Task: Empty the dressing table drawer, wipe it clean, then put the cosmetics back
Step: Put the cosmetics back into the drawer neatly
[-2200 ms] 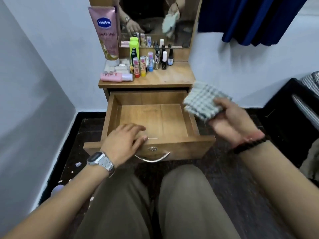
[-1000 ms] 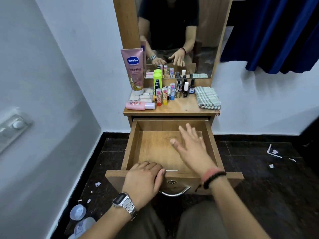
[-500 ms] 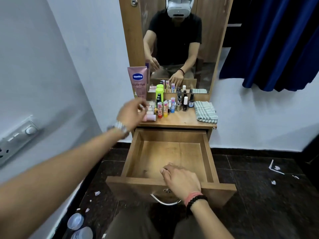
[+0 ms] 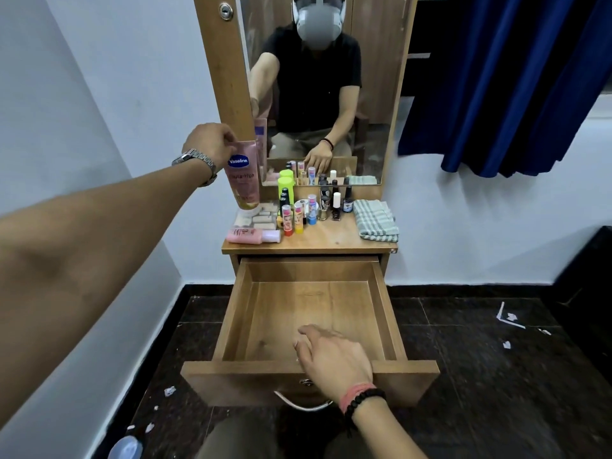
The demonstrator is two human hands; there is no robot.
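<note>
Above the tabletop's left edge, left hand (image 4: 212, 142) pinches lotion tube (image 4: 242, 175); drawer (image 4: 311, 369) gapes.

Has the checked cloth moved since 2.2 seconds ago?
Yes. It left the right hand and now the checked cloth lies folded on the tabletop, right of the bottles.

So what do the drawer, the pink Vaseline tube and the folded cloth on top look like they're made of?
Drawer: wood or wood-look laminate board, matte, with visible grain and flat panel edges; the picture cannot tell which. Vaseline tube, held at its top by the left hand: likely soft plastic, smooth with a slight sheen and printed label. Cloth: woven fabric, probably cotton, with a checked pattern and soft folds.
</note>
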